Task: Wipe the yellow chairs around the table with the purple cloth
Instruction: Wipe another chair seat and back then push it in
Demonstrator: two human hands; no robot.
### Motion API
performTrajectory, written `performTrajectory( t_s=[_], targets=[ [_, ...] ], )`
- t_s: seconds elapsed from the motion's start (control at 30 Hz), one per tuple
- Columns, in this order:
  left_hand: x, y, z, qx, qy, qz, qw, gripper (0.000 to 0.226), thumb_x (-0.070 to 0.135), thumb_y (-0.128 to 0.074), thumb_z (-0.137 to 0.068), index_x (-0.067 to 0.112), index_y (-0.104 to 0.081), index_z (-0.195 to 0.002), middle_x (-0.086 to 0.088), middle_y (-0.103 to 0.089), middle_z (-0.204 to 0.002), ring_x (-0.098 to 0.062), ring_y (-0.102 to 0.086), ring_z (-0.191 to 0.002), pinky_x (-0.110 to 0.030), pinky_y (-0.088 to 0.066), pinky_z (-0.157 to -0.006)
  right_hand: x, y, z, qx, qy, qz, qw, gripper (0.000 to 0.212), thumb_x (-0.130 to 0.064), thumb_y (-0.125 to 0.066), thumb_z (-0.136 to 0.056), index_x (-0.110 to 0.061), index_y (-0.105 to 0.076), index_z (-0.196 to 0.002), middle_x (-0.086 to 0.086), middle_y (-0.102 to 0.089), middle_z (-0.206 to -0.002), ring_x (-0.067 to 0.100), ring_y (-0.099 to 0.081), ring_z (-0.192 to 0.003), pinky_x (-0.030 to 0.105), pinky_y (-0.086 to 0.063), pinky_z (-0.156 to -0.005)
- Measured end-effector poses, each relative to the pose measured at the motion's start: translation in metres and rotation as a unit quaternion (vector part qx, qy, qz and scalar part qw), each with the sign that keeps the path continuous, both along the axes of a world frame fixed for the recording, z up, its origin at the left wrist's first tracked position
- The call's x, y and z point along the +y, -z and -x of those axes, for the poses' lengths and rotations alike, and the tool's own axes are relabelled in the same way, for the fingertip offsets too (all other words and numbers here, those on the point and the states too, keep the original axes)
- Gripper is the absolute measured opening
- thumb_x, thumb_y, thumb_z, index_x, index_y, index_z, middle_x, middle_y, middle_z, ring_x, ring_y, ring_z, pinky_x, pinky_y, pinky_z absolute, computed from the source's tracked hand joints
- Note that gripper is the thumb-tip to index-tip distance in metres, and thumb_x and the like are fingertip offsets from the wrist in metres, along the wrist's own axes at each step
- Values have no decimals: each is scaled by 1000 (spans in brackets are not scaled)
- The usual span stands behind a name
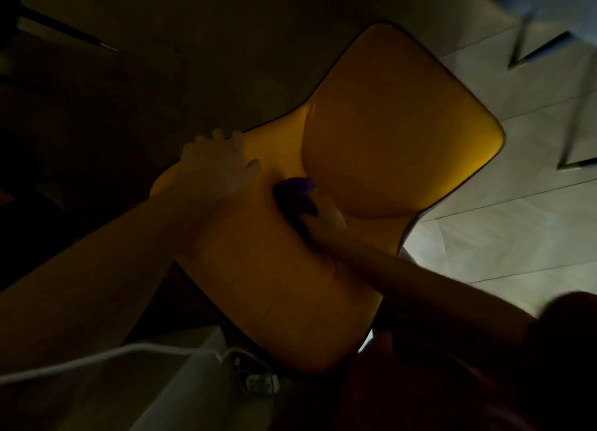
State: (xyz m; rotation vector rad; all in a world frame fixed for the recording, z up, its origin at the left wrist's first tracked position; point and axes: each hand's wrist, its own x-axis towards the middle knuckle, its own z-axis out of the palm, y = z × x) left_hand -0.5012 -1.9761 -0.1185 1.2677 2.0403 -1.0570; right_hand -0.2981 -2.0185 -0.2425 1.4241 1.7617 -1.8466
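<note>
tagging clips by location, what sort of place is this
Probably an indoor dining or seating area, dimly lit. A padded yellow chair with dark piping stands on a pale tiled floor, its back held by the left hand while the right hand wipes with a purple cloth.

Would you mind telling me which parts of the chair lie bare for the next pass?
The yellow chair seat is bare from the crease to its far rim. It is crowded at the crease: the right hand presses the purple cloth there, beside the left hand.
</note>
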Motion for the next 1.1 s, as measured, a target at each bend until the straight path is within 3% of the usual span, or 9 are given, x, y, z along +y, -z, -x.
performTrajectory(
  t_s=[0.2,0.27,0.37,0.43,0.57,0.7,0.77,0.93,1.1],
  targets=[
    [-5,-6,23,-91,-10,5,996,65,55,-42,-98,22,-29,-152,-18,-32,-153,-41,-40,-134,-52,-40,-105,-17,-156,-36,190,-31,91,977,82,-43,-61,-73,-1,-47,-142,22,-49,-142,31,-48,-128,42,-40,-105],
    [-5,-13,30,-115,26,36,992,66,54,-44,-98,23,-27,-153,-17,-27,-157,-40,-37,-137,-53,-38,-109,-7,-177,-41,163,-37,114,979,58,-20,-64,-90,-4,-47,-143,18,-53,-138,27,-53,-120,32,-45,-100],
    [-5,-25,33,-122,116,64,984,71,57,-45,-97,22,-24,-155,-15,-20,-161,-39,-31,-142,-49,-33,-111,0,-194,-48,132,-8,105,986,40,-6,-52,-100,-6,-51,-140,-4,-61,-108,6,-57,-91,3,-42,-66],
    [-14,-28,33,-124,164,62,977,68,57,-43,-97,23,-27,-153,-14,-22,-161,-38,-33,-141,-47,-33,-111,-11,-201,-43,122,-2,83,989,35,-14,-53,-100,-14,-55,-136,-15,-58,-92,-5,-57,-75,8,-43,-62],
    [-46,-35,23,-172,196,43,964,50,45,-44,-100,19,-47,-143,-11,-44,-150,-34,-44,-133,-43,-37,-109,-34,-203,-42,86,62,33,994,13,-24,-59,-93,-34,-64,-98,-13,-62,-86,-1,-59,-75,23,-47,-68],
    [-47,-57,14,-220,293,-9,930,41,43,-34,-103,18,-60,-123,-8,-58,-130,-28,-53,-120,-42,-43,-99,-41,-213,-50,45,131,-4,990,22,-16,-62,-94,-15,-63,-116,10,-69,-101,26,-65,-90,40,-53,-80],
    [-62,-77,23,-240,376,-35,894,45,53,-28,-103,25,-58,-119,-3,-58,-126,-25,-53,-119,-43,-41,-97,-67,-234,-38,24,182,-55,981,33,-20,-66,-91,-18,-58,-123,8,-67,-104,26,-66,-91,41,-56,-78],
    [-103,-83,46,-331,396,-94,852,76,76,-19,-92,23,-48,-139,1,-52,-141,-22,-46,-131,-48,-27,-112,-116,-254,-28,9,261,-138,955,57,-33,-69,-82,-22,-44,-132,9,-63,-107,23,-67,-87,29,-59,-64],
    [-133,-74,57,-373,426,-220,795,72,76,-20,-93,27,-57,-133,4,-64,-127,-17,-58,-116,-42,-40,-101,-175,-243,-11,-115,224,-302,920,51,-57,-53,-77,-29,-55,-120,-3,-57,-108,18,-56,-96,37,-52,-75]
  ],
)
